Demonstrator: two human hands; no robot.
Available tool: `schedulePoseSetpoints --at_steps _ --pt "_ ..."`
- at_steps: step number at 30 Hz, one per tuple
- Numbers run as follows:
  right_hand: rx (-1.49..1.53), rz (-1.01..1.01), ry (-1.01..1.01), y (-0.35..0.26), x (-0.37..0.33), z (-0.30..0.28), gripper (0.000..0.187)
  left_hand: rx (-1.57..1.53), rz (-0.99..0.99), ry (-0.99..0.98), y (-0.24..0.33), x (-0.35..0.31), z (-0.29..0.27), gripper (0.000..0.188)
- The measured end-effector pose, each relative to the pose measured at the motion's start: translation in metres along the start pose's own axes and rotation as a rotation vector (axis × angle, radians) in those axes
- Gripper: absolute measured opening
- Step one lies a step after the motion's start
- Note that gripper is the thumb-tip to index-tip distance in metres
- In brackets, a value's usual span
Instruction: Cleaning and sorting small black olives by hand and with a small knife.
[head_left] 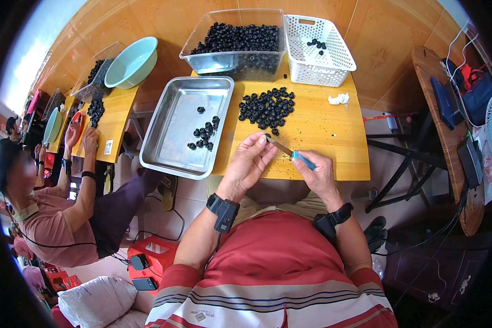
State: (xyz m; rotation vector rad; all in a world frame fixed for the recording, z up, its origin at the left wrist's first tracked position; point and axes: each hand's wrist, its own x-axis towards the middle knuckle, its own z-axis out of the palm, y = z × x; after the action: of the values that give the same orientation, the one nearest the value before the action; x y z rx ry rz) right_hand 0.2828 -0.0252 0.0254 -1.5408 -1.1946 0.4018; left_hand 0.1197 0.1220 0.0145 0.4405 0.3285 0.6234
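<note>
Between the fingertips of my left hand (247, 158) is a small black round part (268, 135), mostly covered by the fingers. My right hand (318, 174) grips the blue handle of a knife (281, 147), and the blade's tip reaches that part. Just beyond both hands, a pile of black ring-like parts (265, 108) with holes lies on the yellow wooden table (322, 123). To the left, a shallow metal tray (159, 112) holds several more of the same parts (205, 133).
A clear plastic bin (188, 59) full of black parts and a white perforated basket (325, 75) with several stand at the back. Crumpled white tissue (339, 99) lies to the right. At left, a co-worker (54, 218) sits by another table with a green basin (132, 63).
</note>
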Motion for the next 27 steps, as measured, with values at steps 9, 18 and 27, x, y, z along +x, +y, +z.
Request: schedulePoseSetpoints --at_steps 9,18,27 --pt "0.030 -0.026 0.035 -0.001 0.000 0.001 0.033 -0.004 -0.010 -0.015 -0.004 -0.003 0.006 0.013" --pt "0.065 0.077 0.120 -0.001 0.005 0.000 0.031 -0.011 0.012 -0.104 0.005 -0.013 0.019 0.016" --pt "0.056 0.063 0.069 -0.002 0.004 -0.002 0.034 0.140 0.082 -0.001 0.022 -0.029 0.023 0.017"
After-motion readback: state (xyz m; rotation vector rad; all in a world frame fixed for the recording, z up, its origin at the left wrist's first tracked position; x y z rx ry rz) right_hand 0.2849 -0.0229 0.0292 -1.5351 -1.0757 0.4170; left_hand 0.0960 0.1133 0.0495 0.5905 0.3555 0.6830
